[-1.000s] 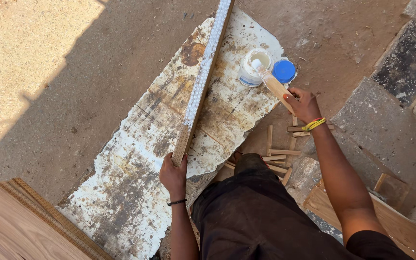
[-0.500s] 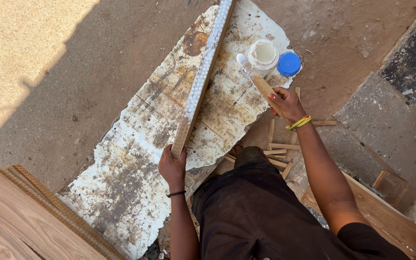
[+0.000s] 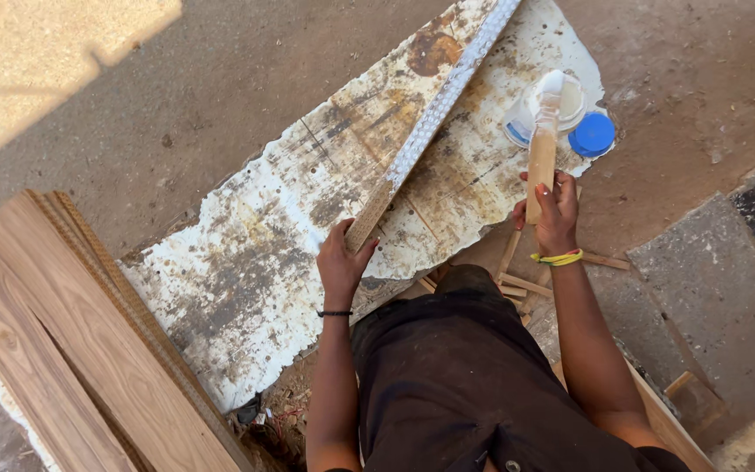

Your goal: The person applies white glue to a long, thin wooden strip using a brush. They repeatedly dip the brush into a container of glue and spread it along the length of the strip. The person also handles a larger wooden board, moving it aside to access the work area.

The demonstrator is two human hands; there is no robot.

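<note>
The fingers of the left hand (image 3: pixel 342 262) are clamped on the near end of a long, narrow wooden strip with a white-coated, dimpled upper face (image 3: pixel 434 122). The strip is laid diagonally across a large, stained white board with ragged edges (image 3: pixel 246 262), which lies flat on the dirt ground (image 3: pixel 220 79), and it runs away from the hand toward the top of the view. A thin black band (image 3: pixel 335 313) is worn at the left wrist.

The fingers of the right hand (image 3: pixel 552 214) are closed around the lower end of a flat wooden stick with a white-smeared tip (image 3: pixel 542 144). The stick is held nearly upright in the view, and its tip is seen over the open round white tub of white paste (image 3: pixel 570 96); whether the tip touches the paste cannot be told. A round blue lid (image 3: pixel 592 135) is seen just beside the tub, at the board's far edge. Yellow bangles (image 3: pixel 557 258) are worn on the right wrist.

Short wooden offcuts (image 3: pixel 517 284) are scattered on the ground below the right hand. Brown wood-grain planks (image 3: pixel 80 350) are stacked at the lower left, overlapping the board's corner.
</note>
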